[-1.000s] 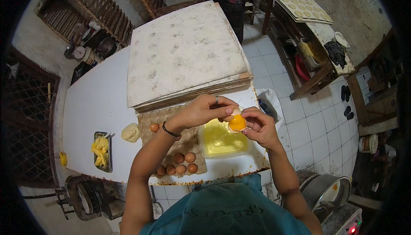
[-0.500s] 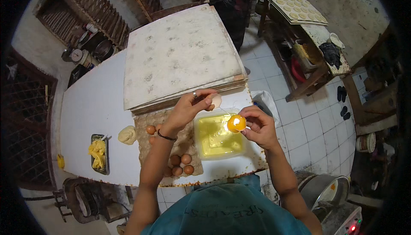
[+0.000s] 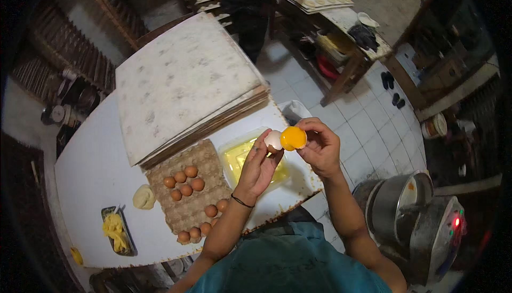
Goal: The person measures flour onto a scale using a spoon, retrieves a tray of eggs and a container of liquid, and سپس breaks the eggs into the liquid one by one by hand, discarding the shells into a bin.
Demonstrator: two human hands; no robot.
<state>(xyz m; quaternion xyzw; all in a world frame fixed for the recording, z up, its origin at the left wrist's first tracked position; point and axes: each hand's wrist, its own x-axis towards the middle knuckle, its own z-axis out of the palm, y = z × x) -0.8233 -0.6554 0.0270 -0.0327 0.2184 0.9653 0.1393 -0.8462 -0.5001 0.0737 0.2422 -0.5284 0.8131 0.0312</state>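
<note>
Above the edge of a clear plastic tub of yellowish liquid (image 3: 239, 157), my left hand (image 3: 258, 167) holds an eggshell half (image 3: 273, 139), white inside. My right hand (image 3: 321, 149) grips another shell half filled with a bright orange-yellow yolk (image 3: 293, 137), beside the left shell. A cardboard egg tray (image 3: 165, 210) left of the tub carries several brown eggs (image 3: 197, 183). Further left lie a pale dough ball (image 3: 143, 196) and a dark dish of yellow soft fat (image 3: 115, 230).
A large stack of floury boards (image 3: 181, 82) covers the table's back. Another person (image 3: 242, 10) stands at a side bench (image 3: 346, 15) with trays of round dough pieces. A white bag (image 3: 290, 110) sits beyond the table. Steel machinery (image 3: 400, 213) stands at lower right.
The view has tilted and shifted. My hands moved apart, then back together with the left lower and turned palm-up; the two shell halves are side by side again.
</note>
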